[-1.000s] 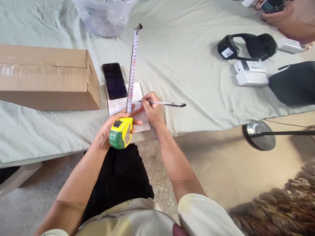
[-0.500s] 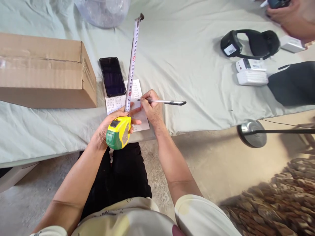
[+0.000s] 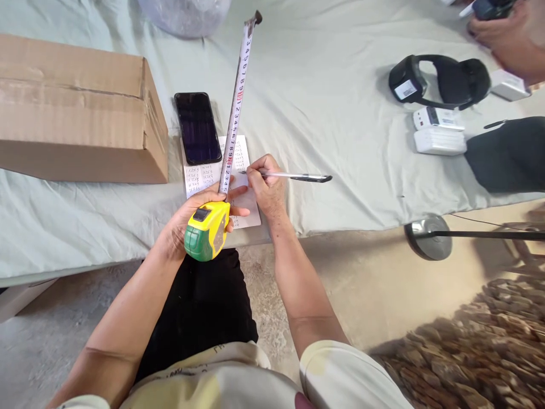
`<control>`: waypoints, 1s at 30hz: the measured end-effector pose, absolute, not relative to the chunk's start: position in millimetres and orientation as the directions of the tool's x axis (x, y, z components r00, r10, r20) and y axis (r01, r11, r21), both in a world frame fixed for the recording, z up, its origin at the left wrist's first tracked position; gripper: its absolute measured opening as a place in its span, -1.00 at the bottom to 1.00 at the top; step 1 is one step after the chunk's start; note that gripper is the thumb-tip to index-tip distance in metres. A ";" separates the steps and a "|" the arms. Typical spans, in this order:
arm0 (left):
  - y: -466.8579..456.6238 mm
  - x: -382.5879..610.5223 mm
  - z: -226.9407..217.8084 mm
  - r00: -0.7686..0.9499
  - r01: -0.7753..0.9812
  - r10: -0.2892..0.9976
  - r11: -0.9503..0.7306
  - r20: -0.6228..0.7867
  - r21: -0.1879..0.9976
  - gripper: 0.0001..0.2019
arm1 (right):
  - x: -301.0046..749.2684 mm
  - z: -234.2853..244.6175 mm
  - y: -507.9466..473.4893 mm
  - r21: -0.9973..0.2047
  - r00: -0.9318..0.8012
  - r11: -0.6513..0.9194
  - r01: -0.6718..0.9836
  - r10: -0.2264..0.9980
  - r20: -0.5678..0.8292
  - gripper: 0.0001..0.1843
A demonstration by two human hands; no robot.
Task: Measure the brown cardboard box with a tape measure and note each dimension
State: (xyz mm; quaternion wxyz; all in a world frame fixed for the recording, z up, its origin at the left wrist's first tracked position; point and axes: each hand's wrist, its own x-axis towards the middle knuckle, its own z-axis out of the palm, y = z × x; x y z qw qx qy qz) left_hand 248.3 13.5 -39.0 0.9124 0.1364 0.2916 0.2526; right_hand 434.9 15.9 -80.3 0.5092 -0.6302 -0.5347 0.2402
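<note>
My left hand [image 3: 204, 200] holds a yellow and green tape measure [image 3: 207, 233] over the front edge of the table. Its blade is pulled out and points away from me, ending in a dark hook. In my right hand [image 3: 267, 184] a pen [image 3: 302, 177] is pinched, its tip at the sheet of paper [image 3: 249, 211]. Handwritten columns such as "1x2x3" cover the sheet, which lies partly under my left fingers and the blade. A black smartphone [image 3: 198, 128] rests over the paper's upper left corner.
A cardboard box [image 3: 72, 119] stands left, a clear plastic container [image 3: 185, 17] at the back. On the right lie a black headset [image 3: 438, 82], white devices [image 3: 440, 141] and a black pouch [image 3: 508, 153]. Another person's hand [image 3: 506, 37] holds a dark object. A round stand base [image 3: 428, 237] is on the floor.
The camera view has shifted slightly. The tape blade leans a little more to the right, while both hands keep their hold and the pen stays at the paper.
</note>
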 end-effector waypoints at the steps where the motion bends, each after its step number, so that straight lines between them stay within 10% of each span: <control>1: 13.6 248.5 -38.5 0.701 -0.382 0.540 0.836 -0.467 0.394 -0.47 | 434.9 -80.5 15.9 -0.898 0.311 0.096 0.429 0.918 0.246 -0.88; 30: 12.2 248.5 -35.1 0.688 -0.393 0.539 0.839 -0.485 0.376 -0.59 | 433.3 -82.4 14.0 -0.888 0.354 0.063 0.455 0.902 0.246 -0.86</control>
